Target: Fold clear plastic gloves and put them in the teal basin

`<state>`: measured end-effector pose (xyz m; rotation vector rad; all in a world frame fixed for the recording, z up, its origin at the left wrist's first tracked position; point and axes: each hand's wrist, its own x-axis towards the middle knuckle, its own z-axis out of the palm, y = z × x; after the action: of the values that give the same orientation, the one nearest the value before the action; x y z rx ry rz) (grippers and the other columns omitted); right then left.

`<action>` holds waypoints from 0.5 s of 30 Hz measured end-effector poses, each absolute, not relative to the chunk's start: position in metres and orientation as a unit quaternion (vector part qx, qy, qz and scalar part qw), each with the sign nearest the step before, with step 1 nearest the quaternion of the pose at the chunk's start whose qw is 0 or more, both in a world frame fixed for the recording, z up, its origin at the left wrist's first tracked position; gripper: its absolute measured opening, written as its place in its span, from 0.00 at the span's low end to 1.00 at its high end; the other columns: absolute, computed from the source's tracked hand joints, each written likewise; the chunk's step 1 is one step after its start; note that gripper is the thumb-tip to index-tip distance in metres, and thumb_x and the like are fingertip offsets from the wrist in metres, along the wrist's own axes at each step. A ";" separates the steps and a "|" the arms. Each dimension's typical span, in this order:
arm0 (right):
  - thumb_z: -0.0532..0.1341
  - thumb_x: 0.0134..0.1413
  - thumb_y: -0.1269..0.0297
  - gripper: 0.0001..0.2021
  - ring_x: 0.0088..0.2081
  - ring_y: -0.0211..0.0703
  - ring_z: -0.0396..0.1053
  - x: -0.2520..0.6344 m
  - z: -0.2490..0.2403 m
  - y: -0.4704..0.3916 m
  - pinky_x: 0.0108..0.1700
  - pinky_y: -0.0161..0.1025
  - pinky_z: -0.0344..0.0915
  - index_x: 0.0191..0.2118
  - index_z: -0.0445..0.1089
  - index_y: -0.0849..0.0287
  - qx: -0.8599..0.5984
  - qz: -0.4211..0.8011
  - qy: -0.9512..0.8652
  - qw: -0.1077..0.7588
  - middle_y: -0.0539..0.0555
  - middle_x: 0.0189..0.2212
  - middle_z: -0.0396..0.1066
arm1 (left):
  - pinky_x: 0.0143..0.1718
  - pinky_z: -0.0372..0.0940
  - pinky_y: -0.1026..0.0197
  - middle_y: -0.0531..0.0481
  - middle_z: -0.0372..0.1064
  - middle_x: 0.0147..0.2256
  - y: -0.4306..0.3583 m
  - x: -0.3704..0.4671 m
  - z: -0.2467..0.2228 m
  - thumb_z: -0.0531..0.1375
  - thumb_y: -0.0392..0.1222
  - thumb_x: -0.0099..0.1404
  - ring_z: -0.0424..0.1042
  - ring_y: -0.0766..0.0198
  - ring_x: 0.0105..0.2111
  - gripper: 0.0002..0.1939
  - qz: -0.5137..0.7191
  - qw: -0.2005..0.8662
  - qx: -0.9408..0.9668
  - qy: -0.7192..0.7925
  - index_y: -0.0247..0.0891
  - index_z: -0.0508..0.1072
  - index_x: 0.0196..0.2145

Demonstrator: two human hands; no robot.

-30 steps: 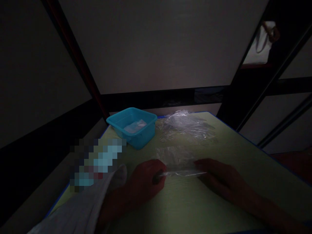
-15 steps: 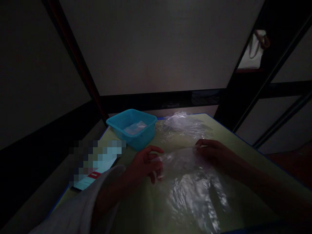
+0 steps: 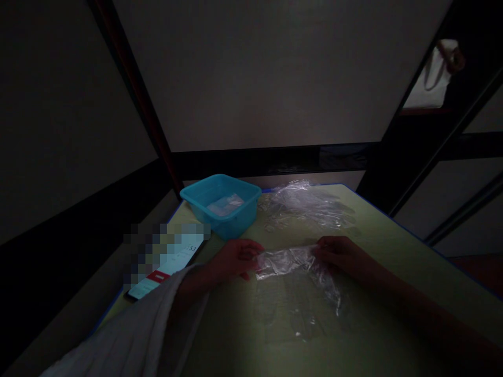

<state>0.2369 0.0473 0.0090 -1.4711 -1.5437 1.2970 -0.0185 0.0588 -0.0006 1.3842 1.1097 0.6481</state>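
A clear plastic glove (image 3: 288, 262) lies spread between my hands, its upper edge stretched flat and its finger-like parts hanging toward the front of the table. My left hand (image 3: 240, 257) pinches its left corner, fingers curled. The right corner is held between the thumb and fingers of my right hand (image 3: 338, 251). Behind them a loose pile of clear plastic gloves (image 3: 310, 204) rests near the table's back edge. To its left stands a blue basin (image 3: 236, 222) with some folded clear plastic (image 3: 226, 204) inside.
A lit phone (image 3: 173, 267), partly blurred out, lies on the left of the yellowish table (image 3: 231, 335) beside my left sleeve. Dark-framed panels rise behind the table. A white bag (image 3: 430, 86) sits on a shelf at the upper right.
The plastic glove has been drawn straighter and flatter between my hands, with its top edge now taut. My left hand has closed on its corner. The whole view has shifted slightly.
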 end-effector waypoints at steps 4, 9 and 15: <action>0.66 0.32 0.48 0.20 0.16 0.32 0.60 0.237 0.007 0.047 0.19 0.32 0.57 0.18 0.60 0.58 -0.559 0.489 -0.596 0.305 0.44 0.12 0.60 | 0.17 0.60 0.71 0.53 0.68 0.22 0.053 -0.014 -0.002 0.60 0.36 0.48 0.69 0.67 0.23 0.09 0.309 0.520 0.616 0.504 0.32 0.71 0.30; 0.65 0.35 0.49 0.18 0.16 0.34 0.61 0.241 0.006 0.048 0.20 0.33 0.58 0.19 0.62 0.58 -0.557 0.468 -0.620 0.293 0.45 0.12 0.63 | 0.16 0.58 0.70 0.54 0.67 0.19 0.051 -0.011 -0.005 0.57 0.37 0.53 0.65 0.69 0.18 0.06 0.331 0.451 0.634 0.534 0.32 0.72 0.26; 0.65 0.35 0.51 0.16 0.17 0.35 0.62 0.241 0.007 0.047 0.21 0.34 0.59 0.20 0.62 0.58 -0.553 0.486 -0.615 0.284 0.45 0.13 0.64 | 0.37 0.66 0.59 0.49 0.74 0.29 0.050 -0.014 -0.004 0.57 0.32 0.52 0.71 0.61 0.32 0.08 0.357 0.332 0.693 0.531 0.36 0.77 0.26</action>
<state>0.2411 0.0470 0.0075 -1.4787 -1.6463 1.2998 -0.0140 0.0498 -0.0040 1.8101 1.3867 0.9339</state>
